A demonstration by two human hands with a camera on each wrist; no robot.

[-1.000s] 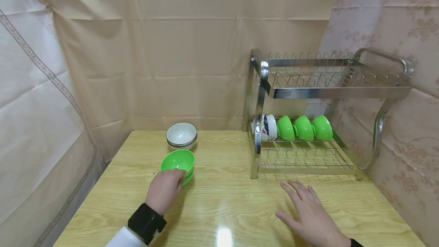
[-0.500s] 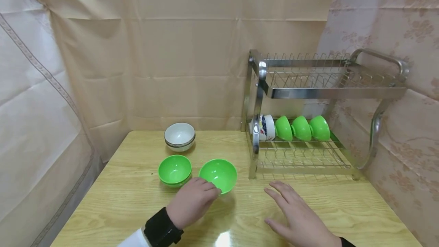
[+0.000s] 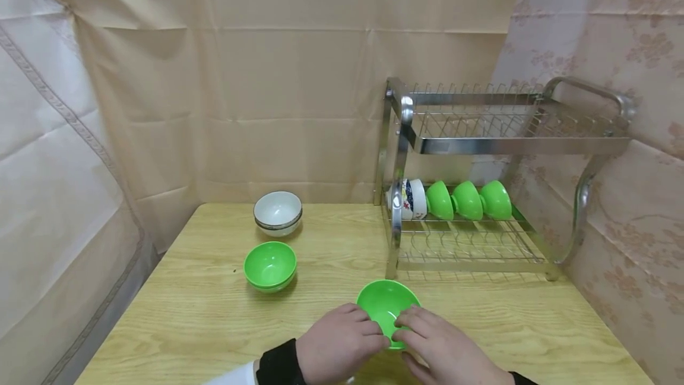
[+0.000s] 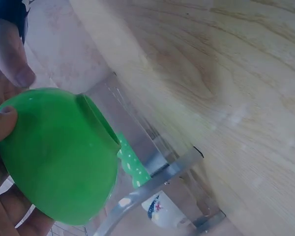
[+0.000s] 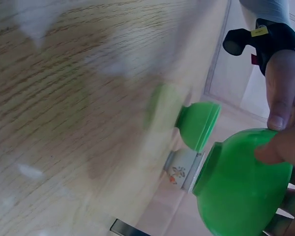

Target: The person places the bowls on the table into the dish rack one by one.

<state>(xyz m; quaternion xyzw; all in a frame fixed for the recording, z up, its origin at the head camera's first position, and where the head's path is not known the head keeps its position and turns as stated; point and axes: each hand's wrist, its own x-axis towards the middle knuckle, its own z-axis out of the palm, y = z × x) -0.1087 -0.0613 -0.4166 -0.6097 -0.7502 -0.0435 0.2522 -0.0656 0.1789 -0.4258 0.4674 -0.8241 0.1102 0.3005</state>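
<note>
Both hands meet at a green bowl (image 3: 380, 300) held over the table's front half, its opening facing up in the head view. My left hand (image 3: 342, 342) pinches the near rim, thumb outside and fingers reaching inside. At the right side of the rim, my right hand (image 3: 446, 346) grips too, its thumb (image 5: 271, 151) lying against the outer wall in the right wrist view. The left wrist view shows the bowl's smooth underside and foot ring (image 4: 99, 120). To the left stands a small stack of green bowls (image 3: 270, 265).
Behind the green stack sit nested white bowls (image 3: 278, 209) with dark rims. A two-tier metal dish rack (image 3: 507, 146) occupies the right rear; its lower tier holds patterned white bowls (image 3: 418, 199) and several green bowls (image 3: 466, 199) on their sides. Cloth (image 3: 288, 76) hangs behind the table.
The left hand has lifted the top green bowl off its stack and carried it right and toward the front. The right hand has shifted left and now grips the bowl as well.
</note>
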